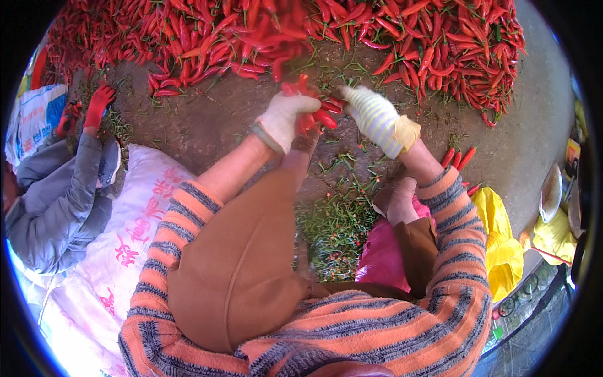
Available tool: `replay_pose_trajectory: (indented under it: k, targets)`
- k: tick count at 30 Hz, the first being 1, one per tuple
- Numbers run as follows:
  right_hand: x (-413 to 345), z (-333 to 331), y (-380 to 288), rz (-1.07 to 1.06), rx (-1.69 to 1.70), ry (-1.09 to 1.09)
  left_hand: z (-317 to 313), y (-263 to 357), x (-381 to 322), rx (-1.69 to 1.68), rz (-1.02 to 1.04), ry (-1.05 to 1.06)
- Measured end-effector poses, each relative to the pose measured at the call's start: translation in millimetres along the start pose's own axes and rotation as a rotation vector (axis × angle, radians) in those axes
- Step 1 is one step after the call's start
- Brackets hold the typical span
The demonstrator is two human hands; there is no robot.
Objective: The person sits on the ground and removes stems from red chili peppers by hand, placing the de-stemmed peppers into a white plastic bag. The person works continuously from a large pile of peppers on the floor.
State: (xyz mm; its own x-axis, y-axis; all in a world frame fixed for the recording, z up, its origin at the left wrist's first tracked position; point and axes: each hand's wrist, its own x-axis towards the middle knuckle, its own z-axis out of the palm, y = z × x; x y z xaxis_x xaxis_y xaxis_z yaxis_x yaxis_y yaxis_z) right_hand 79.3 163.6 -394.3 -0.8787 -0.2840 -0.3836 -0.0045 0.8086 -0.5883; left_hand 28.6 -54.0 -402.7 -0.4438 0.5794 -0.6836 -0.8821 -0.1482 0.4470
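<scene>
My left hand (288, 118), in a white knit glove, grips a bunch of red chili peppers (325, 118) above the floor. Beside the bunch is my right hand (372, 113), in a yellow-and-white striped glove with a pale cuff. Its fingers are bent near the pepper ends; a dark blur at the fingertips hides whether they hold anything. Ahead lies a wide heap of red chili peppers (202, 42). Cut green stems (334, 231) with small red bits are piled on the floor between my legs.
A white woven sack (136, 221) bearing red writing lies at my left. Past it, a person in red gloves (99, 101) sits by the heap. At my right are several loose peppers (458, 158), a pink bag (384, 254) and a yellow bag (499, 249).
</scene>
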Motion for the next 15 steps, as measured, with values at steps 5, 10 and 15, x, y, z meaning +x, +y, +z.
replay_pose_trajectory:
  k: [5,10,15]
  targets:
    - [-18.7,9.4,1.0,0.044,0.167,0.021,2.0,-13.6,1.1,0.005,0.097,-0.057]
    - [-25.3,-1.6,-3.3,0.129,0.113,-0.003,1.7,-1.0,-4.8,0.058,0.028,-0.227]
    - [-28.1,-14.6,-21.8,0.221,0.334,-0.035,7.9,15.7,-10.5,0.130,0.141,-0.333]
